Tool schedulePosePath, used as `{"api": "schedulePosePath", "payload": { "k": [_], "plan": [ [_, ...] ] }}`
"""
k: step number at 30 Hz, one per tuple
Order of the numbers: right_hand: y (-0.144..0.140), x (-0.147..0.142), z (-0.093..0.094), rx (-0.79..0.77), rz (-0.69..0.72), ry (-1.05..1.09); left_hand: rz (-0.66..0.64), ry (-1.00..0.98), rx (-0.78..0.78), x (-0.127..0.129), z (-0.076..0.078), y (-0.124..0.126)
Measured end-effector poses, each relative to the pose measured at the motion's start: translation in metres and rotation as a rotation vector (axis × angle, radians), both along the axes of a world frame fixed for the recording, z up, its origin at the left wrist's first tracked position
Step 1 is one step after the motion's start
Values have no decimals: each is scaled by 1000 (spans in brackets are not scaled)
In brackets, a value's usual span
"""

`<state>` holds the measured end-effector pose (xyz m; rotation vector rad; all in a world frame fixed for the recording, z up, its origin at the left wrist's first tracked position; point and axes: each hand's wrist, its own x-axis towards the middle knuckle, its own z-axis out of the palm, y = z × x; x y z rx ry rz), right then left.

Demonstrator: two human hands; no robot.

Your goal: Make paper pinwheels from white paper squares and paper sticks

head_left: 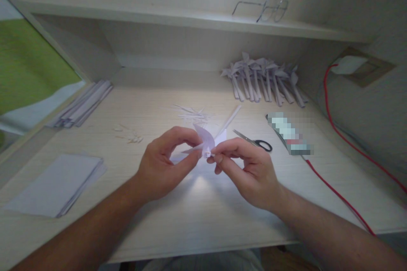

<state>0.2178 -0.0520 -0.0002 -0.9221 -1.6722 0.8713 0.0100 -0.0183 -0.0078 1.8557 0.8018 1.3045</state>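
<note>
White paper pinwheel [207, 142] with pointed blades [202, 132]

Dim light, soft glare on the desk [203, 228], darkened corners, slight blur.

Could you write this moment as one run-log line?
left hand: holding paper pinwheel | right hand: pinching near its center | scissors: on desk, beyond right hand | pinwheel cluster: back right of desk
</note>
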Motion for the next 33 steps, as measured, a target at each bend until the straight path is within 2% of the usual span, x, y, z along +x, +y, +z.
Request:
{"api": "schedulePosePath", "payload": {
  "k": [6, 12, 17, 26, 30, 33],
  "plan": [
    [0, -1, 0, -25, 10, 35, -75, 2, 41, 1, 4, 2],
    [0, -1, 0, -33, 3, 38, -55, 52, 42, 1, 6, 2],
    [0, 0, 0, -33, 2, 41, 24, 81, 54, 2, 6, 1],
    [2, 0, 1, 15, -8, -47, -26, 250, 149, 2, 12, 3],
    [2, 0, 0, -8, -22, -40, 8, 265, 153, 2, 10, 5],
    [2, 0, -1, -8, -26, -23, -33, 253, 149, 1, 9, 6]
  ]
}}
